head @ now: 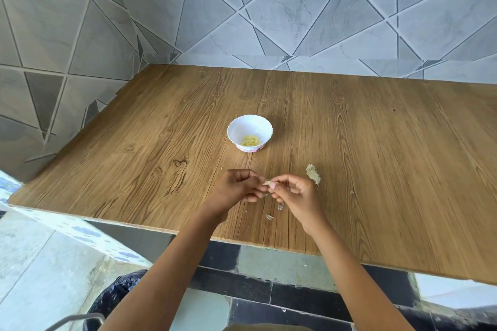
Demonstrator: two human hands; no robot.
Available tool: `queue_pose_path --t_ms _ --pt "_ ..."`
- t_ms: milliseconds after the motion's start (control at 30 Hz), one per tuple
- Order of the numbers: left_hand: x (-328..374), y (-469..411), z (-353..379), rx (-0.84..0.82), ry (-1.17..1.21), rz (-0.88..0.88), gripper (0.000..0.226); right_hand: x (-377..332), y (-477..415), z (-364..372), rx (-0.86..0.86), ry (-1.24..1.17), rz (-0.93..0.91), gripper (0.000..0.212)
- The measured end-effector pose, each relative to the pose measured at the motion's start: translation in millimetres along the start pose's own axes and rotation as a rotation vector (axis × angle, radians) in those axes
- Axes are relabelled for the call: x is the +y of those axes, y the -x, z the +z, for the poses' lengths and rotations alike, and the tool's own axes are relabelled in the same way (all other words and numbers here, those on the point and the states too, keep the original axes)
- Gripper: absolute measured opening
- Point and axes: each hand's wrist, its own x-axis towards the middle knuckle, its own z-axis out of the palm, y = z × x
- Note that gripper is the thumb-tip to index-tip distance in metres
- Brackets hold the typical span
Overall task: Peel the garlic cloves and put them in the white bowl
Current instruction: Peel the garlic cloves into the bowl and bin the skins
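Both hands met low over the near middle of the wood-grain table (pixel 376 156). The left hand (pixel 236 185) had its grip curled, fingertips pinched on a garlic clove (pixel 268 183). The right hand (pixel 294 193) pinched the same clove from the other side, its grip likewise closed on it. The clove sat between the two hands, above the table and clear of it. The white bowl (pixel 234 126) stood farther back, apart from the hands, with pale yellow peeled cloves (pixel 251 140) in its bottom. A pink band ran round the bowl's foot, too small to read. A large papery skin (pixel 313 174) lay just beside the right hand, and smaller skin scraps (pixel 280 206) lay under the wrists.
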Motion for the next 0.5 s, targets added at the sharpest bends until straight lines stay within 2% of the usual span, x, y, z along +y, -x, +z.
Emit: queue_pose_path --t_ms 200,367,500 --pt "5.1 -1.8 7.6 0.04 0.237 -0.244 0.013 -0.2 1.2 4.6 -0.011 -0.044 -0.027 0.018" --pt "3.9 -2.1 9.5 0.072 0.148 -0.166 0.013 0.9 1.2 3.0 -0.008 -0.074 0.022 0.013" --pt "3.3 -0.5 5.8 -0.005 0.038 -0.1 0.016 0.6 1.7 -0.5 -0.019 -0.073 0.017 0.018"
